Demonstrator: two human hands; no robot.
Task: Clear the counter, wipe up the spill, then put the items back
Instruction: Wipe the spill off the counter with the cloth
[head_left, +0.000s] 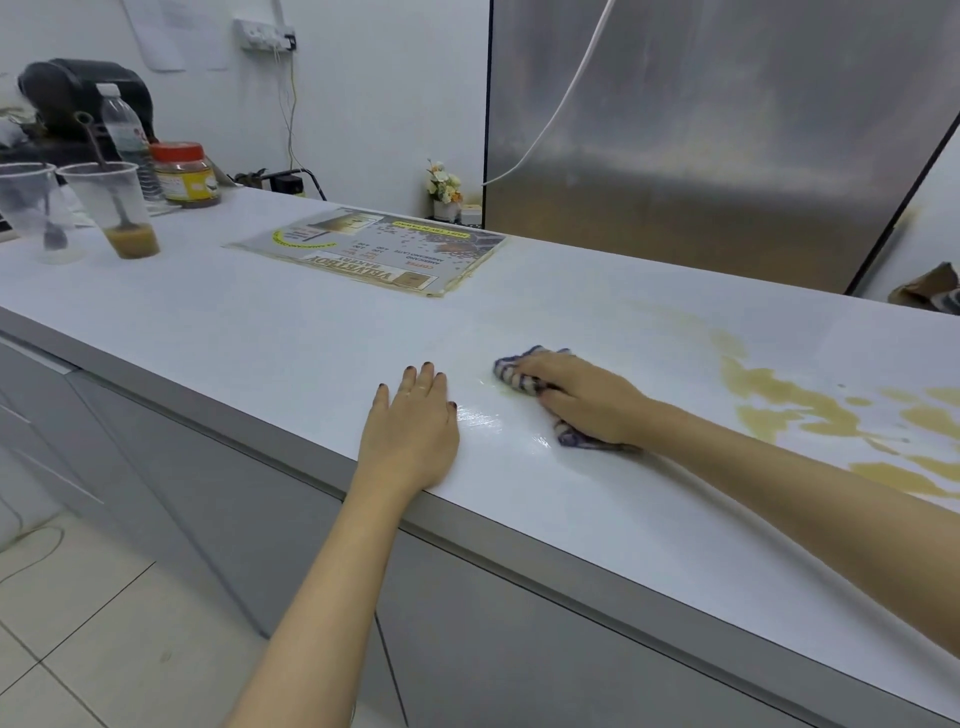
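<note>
My right hand (582, 400) presses a blue-and-white striped cloth (511, 370) flat on the white counter (291, 332), fingers curled over it. A wet sheen lies just left of the cloth. To the right of that hand spreads a tan spill (784, 402) in patches and streaks. My left hand (410, 426) rests palm down near the counter's front edge, fingers apart, holding nothing. At the far left stand a plastic cup with brown liquid and a spoon (122, 208), an empty plastic cup with a spoon (39, 210), a red-lidded jar (184, 174) and a water bottle (124, 135).
A laminated menu sheet (374, 249) lies flat at the counter's back. A small flower pot (445, 189) stands beside a tall steel fridge (701, 130). A dark coffee machine (78, 98) sits far left. Grey cabinets and tiled floor are below.
</note>
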